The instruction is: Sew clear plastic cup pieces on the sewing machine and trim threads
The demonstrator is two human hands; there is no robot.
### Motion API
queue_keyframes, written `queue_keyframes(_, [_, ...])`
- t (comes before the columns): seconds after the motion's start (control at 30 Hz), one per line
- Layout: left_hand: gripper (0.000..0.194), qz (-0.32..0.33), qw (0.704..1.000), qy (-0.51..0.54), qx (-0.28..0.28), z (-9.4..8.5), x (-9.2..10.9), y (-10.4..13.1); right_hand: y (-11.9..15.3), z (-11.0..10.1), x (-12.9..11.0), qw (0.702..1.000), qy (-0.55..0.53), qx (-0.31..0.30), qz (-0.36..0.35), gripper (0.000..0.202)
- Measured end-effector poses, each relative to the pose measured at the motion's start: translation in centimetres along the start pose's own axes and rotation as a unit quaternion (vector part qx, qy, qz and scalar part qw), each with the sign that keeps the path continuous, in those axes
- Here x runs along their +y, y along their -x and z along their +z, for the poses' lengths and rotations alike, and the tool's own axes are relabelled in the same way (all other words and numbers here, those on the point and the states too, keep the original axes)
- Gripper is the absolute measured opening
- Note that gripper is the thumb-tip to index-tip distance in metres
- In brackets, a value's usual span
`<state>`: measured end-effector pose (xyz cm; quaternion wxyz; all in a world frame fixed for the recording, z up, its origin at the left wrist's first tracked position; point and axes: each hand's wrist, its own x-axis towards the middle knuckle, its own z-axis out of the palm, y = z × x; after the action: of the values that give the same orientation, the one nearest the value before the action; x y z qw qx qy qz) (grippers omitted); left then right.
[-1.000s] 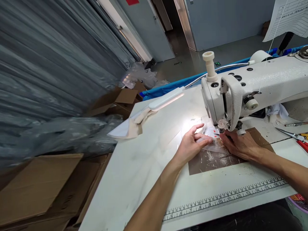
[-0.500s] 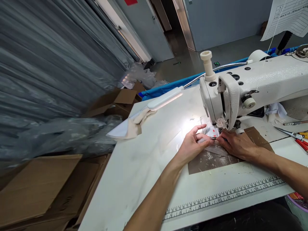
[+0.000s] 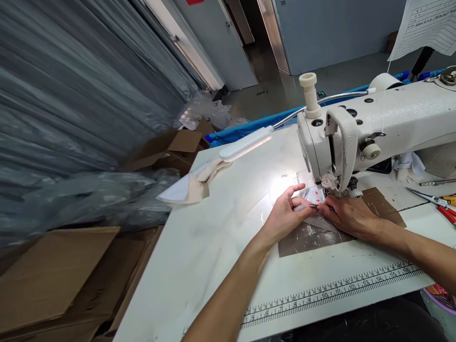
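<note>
My left hand (image 3: pixel 285 213) is just left of the needle area of a white sewing machine (image 3: pixel 318 142). Its thumb and a finger pinch the edge of thin, sheer whitish fabric (image 3: pixel 322 221), while the index finger stretches out. Opposite it, my right hand (image 3: pixel 347 214) is closed on a slim, dark pointed tool (image 3: pixel 313 205), whose tip reaches the pinched edge. A bit of blue shows under the right fingers; the rest of the tool is hidden, so its kind is unclear. The fabric lies partly over a brown sheet (image 3: pixel 302 242).
A lamp (image 3: pixel 245 144) lights the white table (image 3: pixel 213 247), with beige cloth (image 3: pixel 194 187) at its left edge. Scissors (image 3: pixel 425 194) and red-handled snips (image 3: pixel 448 216) lie right. A printed ruler (image 3: pixel 331 292) runs along the front. Cardboard boxes (image 3: pixel 53 270) stand at left.
The right fingers and the tool tip have shifted very slightly left toward the left hand. The left hand keeps its pinch; the view has tilted a little.
</note>
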<state>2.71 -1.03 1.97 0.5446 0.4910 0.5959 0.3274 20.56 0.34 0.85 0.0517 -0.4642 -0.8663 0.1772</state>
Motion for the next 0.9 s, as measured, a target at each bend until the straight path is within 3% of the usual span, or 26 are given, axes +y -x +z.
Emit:
queue_keyframes(0.2, [0.073,0.008,1.000,-0.019,0.002,0.1,0.1,0.0,0.0,-0.5,-0.7,0.999,0.013,-0.026,0.043,0.026])
queue_keyframes(0.3, [0.074,0.019,1.000,-0.021,-0.006,0.2,0.0,0.1,0.1,-0.4,-0.7,0.998,-0.007,-0.007,0.056,0.030])
queue_keyframes(0.43, [0.074,0.065,0.996,-0.025,-0.047,-0.4,-0.6,-0.1,0.5,-0.6,0.2,0.999,-0.037,0.009,-0.005,0.038])
queue_keyframes(0.53, [0.053,0.109,0.990,-0.084,-0.023,-1.2,-1.0,-0.4,1.2,-1.5,1.2,0.998,0.046,0.012,-0.049,0.040])
queue_keyframes(0.63, [0.037,0.156,0.963,-0.214,0.055,-2.1,-0.8,-0.5,2.6,-2.9,2.6,0.991,0.115,0.042,-0.054,0.047])
queue_keyframes(0.77, [0.026,0.228,0.892,-0.359,0.155,-2.9,0.5,-0.8,4.9,-3.9,5.3,0.989,0.115,0.095,-0.007,0.055])
queue_keyframes(0.83, [0.019,0.239,0.873,-0.398,0.151,-2.9,1.4,-1.4,6.0,-3.5,6.8,0.987,0.107,0.121,0.017,0.056])
queue_keyframes(0.9, [0.013,0.221,0.878,-0.408,0.115,-2.7,2.3,-2.6,6.7,-2.6,7.9,0.984,0.101,0.146,0.033,0.055])
